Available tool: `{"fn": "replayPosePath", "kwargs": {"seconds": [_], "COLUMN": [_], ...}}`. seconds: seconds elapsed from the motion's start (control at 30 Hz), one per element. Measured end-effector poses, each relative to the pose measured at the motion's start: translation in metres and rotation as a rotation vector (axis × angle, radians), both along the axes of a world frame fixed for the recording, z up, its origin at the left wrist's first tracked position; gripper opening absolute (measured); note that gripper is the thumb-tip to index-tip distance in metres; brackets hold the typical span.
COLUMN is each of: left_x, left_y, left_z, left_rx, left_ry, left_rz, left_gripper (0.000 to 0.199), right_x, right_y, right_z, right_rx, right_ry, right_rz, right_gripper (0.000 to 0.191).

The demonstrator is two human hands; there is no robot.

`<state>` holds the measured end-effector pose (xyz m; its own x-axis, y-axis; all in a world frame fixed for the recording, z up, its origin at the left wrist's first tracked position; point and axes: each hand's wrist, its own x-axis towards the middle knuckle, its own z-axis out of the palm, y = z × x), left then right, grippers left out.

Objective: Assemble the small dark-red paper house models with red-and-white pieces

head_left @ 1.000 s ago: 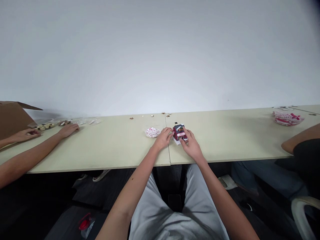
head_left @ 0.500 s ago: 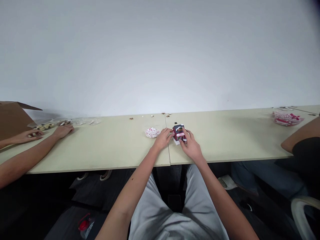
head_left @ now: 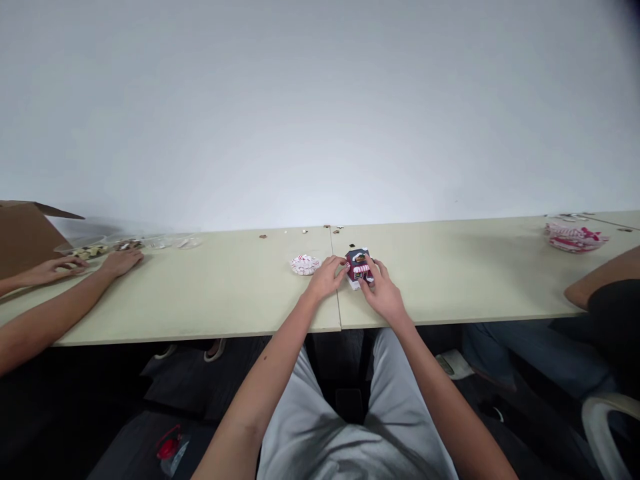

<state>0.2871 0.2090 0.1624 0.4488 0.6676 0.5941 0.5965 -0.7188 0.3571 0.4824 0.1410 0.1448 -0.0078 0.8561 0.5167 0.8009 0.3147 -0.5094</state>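
Left hand (head_left: 326, 277) is set with gathered fingertips against the left wall of a small dark-red model house (head_left: 357, 268), which is topped by a dark roof, fronted by a red-and-white striped awning and edged below in white; whether a tiny part is pinched between those fingertips cannot be told. From the other side, the house is gripped by the right hand (head_left: 384, 293), with the thumb laid at the front near the awning and a finger placed over the edge of the roof. The house is held at the pale cream desk (head_left: 225, 293), just right of the seam between two tops; whether it is rested fully flat there cannot be made out. A rounded heap of white-and-red striped pieces (head_left: 305, 265) is placed near the left hand, and a small dark square piece (head_left: 352, 245) is seen just behind the house. The step in hand is judged to be a fine adjustment at the left wall, worked by the left fingertips while the house is braced by the right hand. For the next move, light, even fingertip pressure seems to be called for, with the house held firmly enough not to be slid or tipped, yet gently enough for the awning not to be bent.
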Motion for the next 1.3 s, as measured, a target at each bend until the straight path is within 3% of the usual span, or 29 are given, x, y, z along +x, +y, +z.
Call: {"fn": "replayPosePath", "kwargs": {"seconds": [0.77,1.03,1.17,1.3], "left_x": [-0.008,-0.008,-0.007,-0.008], "left_y": [-0.002,0.005,0.006,0.001], "left_z": [-0.003,-0.01,-0.011,-0.007], "left_rx": [-0.05,-0.179,-0.285,-0.291], "left_ry": [0.048,-0.067,-0.186,-0.209], "left_rz": [0.05,0.049,-0.06,-0.158], "left_gripper": [0.027,0.044,0.06,0.056], "right_x": [-0.007,-0.005,-0.003,-0.004], "right_y": [0.005,0.007,0.009,0.011], "right_z": [-0.011,-0.014,-0.017,-0.02], "right_rx": [-0.012,0.006,0.028,0.052], "right_ry": [0.057,0.077,0.118,0.125], "right_rz": [0.036,0.05,0.098,0.108], "right_gripper": [0.061,0.062,0.063,0.062]}}
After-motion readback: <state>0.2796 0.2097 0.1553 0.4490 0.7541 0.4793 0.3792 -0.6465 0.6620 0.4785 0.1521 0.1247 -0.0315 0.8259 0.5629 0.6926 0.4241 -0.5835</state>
